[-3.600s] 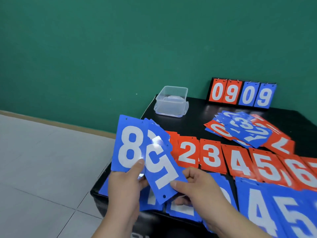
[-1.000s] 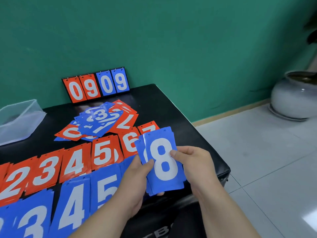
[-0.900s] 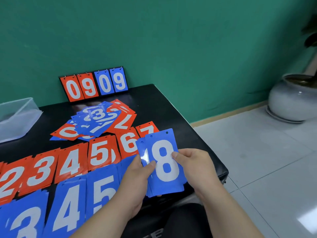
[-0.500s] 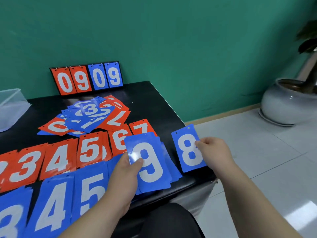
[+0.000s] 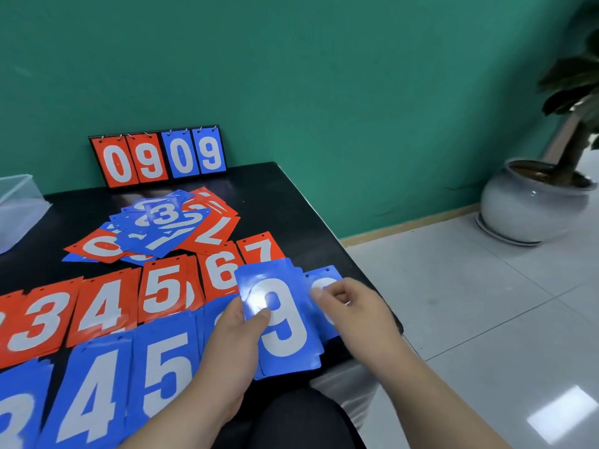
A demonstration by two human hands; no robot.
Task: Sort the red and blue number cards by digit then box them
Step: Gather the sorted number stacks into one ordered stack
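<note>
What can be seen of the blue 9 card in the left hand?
The blue 9 card is a glossy blue rectangle with a white 9 and glare at upper left. It faces the camera, slightly tilted, fronting a small stack of blue cards above the near right corner of the black table. The left hand grips its left edge, thumb on the face. The right hand is beside its right edge; contact unclear.

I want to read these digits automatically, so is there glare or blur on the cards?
Head view: a white glare patch washes the upper left of the blue 9 card held by the left hand; the right hand is smeared by motion blur; the floor shows a bright reflection.
</note>
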